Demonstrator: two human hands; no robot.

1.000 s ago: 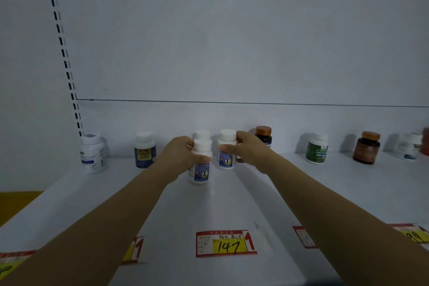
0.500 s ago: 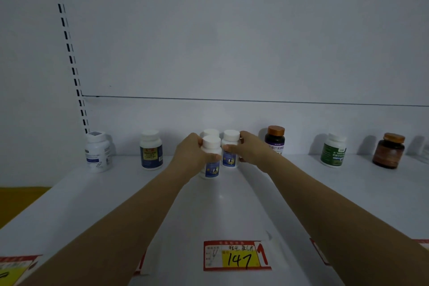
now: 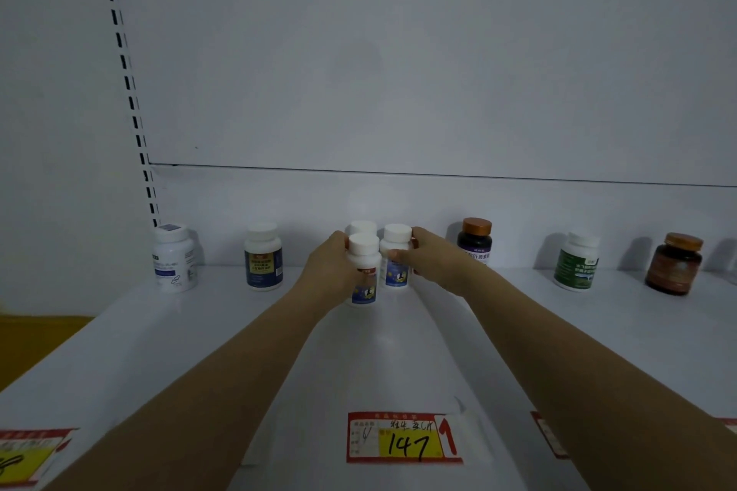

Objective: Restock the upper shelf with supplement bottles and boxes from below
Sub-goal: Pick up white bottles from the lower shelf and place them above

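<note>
My left hand curls round the front white bottle, and my right hand pinches the second white bottle, thumb across its face. Both bottles stand upright on the upper shelf, straight beyond the 147 price tag, touching side by side. I judge I hold them this way to square them into a tight block in line with that tag, labels facing out. A third white cap shows just behind them, farther from the tag. The bottles are smooth, round white plastic with flat screw caps and glossy blue labels, and should slide easily on the slick painted metal. Beyond the tag to the left stands a navy-labelled bottle, and to the right a dark bottle with a copper cap. Both are well apart from my cluster.
</note>
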